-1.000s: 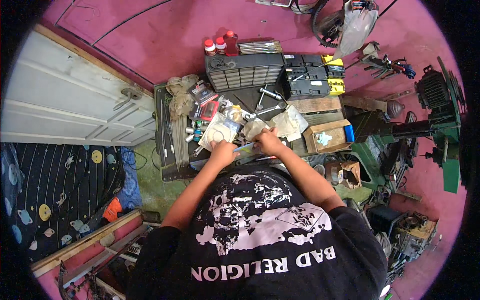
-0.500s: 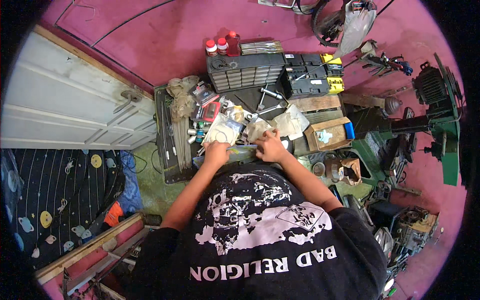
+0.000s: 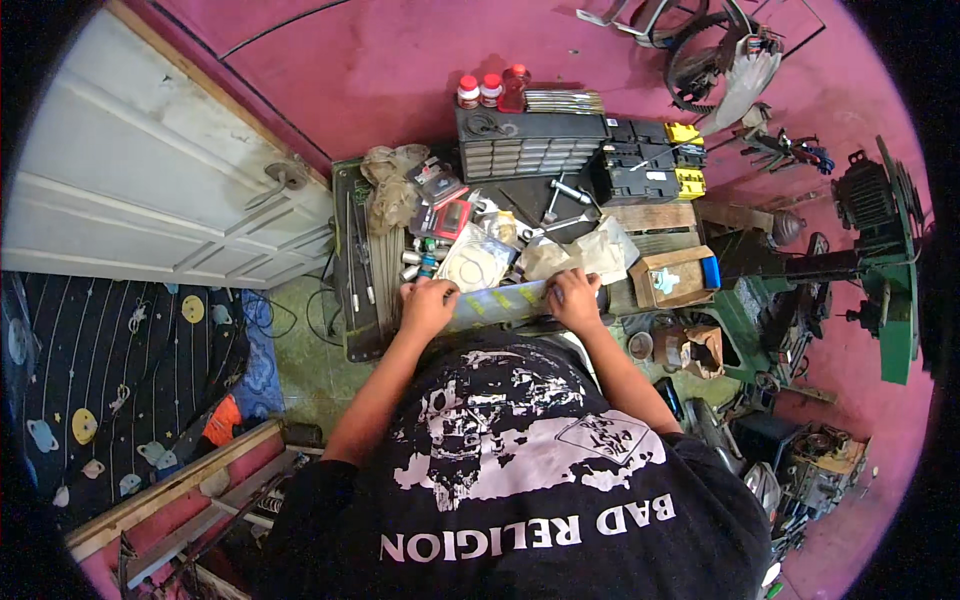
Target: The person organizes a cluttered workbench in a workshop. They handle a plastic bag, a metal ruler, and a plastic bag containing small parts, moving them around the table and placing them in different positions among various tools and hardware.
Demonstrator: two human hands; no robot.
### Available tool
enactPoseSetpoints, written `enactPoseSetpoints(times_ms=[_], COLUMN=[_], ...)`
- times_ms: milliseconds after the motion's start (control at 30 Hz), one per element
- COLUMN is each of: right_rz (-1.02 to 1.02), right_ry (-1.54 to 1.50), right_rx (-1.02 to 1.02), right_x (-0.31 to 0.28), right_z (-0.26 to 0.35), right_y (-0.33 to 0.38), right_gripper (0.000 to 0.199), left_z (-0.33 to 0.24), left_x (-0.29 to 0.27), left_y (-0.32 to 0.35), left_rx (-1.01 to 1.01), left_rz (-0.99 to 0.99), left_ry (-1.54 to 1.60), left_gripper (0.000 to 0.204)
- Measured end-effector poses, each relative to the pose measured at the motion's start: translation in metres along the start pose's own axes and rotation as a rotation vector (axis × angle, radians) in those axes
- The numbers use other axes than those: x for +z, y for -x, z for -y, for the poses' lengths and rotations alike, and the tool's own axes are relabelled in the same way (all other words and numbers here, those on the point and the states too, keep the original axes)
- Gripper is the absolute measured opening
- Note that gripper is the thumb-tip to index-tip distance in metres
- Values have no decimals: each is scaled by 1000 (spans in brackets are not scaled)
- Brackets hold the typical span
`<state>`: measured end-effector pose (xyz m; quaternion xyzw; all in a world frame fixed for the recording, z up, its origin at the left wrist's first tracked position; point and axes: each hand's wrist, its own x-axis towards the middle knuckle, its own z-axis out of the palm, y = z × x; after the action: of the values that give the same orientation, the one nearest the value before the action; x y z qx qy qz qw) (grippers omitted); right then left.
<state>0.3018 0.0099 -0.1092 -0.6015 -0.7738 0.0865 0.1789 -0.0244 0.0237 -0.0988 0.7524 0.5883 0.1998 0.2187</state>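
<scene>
Left hand: I see my left hand (image 3: 428, 303) at centre frame, fingers curled down over the left end of a long grey strip with yellow marks (image 3: 510, 302); it looks pressed or clamped on that end, though I cannot tell how far the fingers wrap under
Right hand: my right hand (image 3: 575, 297) sits just right of centre, closed over the strip's right end, so the two hands hold it level across the bench front
Strip: it lies crosswise at the near edge of the cluttered workbench (image 3: 350, 335), directly above my chest in the frame; held at both ends, I judge, to keep it from sagging or sliding into the clutter
Behind the hands: clear plastic bags (image 3: 478, 262), a crumpled rag (image 3: 388, 180) and loose sockets crowd the upper centre, touching one another
Drawer cabinet: a dark small-parts cabinet (image 3: 530, 145) stands at the back against the pink wall, with red-capped bottles (image 3: 480, 90) on top
Right side: a small cardboard box (image 3: 672, 280) sits just beside my right hand, limiting sideways travel
Left side: the bench edge drops to green floor; a white door (image 3: 130, 200) fills the upper left
Open room: the only free space I see is toward me, between strip and shirt
</scene>
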Motion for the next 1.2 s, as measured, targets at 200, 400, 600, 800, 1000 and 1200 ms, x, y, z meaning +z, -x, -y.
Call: enactPoseSetpoints(times_ms=[200,400,600,800,1000,1200], right_rz=[-79,370,619,576,381,282], right_ry=[53,99,318,506,415,391], right_rx=[-64,-531,-795,-914,-981,-1127], right_x=[11,85,156,172,179,173], right_z=[87,202,269,295,296,294], right_y=[-58,-127,-153,-167,-170,-173], right_gripper=[33,26,39,24,17,14], left_z=[80,141,134,135,139,124], left_x=[-18,-23,-34,-51,-42,-46], left_y=[30,50,32,17,20,36], left_rx=[-335,-608,-635,-829,-864,-732], left_rz=[-238,-171,-48,-9,-47,-149], left_ry=[-85,-25,-144,-24,33,38], left_gripper=[19,31,25,30,31,36])
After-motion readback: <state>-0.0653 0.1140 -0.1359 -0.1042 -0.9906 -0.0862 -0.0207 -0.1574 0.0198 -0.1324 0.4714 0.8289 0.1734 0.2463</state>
